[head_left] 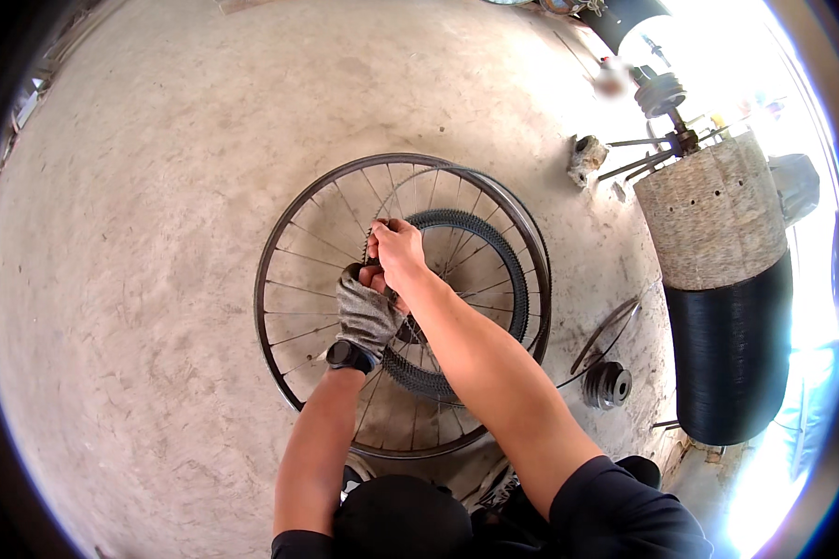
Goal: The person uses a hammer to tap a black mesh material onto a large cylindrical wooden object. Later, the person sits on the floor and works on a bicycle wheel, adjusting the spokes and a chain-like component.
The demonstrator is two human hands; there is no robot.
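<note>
A large spoked wheel rim (262, 270) lies flat on the floor in front of me. Inside its circle, toward the right, rests a smaller black tyre (520, 289) with a knobbed tread. My left hand (367, 307), in a grey fingerless-looking glove, is closed near the tyre's left side. Just above it, the fingers of my right hand (396, 250), which is bare, pinch a thin toothed strip (365, 250), either chain or belt. The strip loops up over the wheel toward the right. What my left fingers grip is mostly hidden by my right hand.
At the right stands a thick pale cylinder (713, 219) with a black wound section (732, 363) below it. A grooved pulley (608, 385) and a curved strip (606, 334) lie beside the wheel. Farther back is a small metal part (587, 160). My shoes show at the bottom.
</note>
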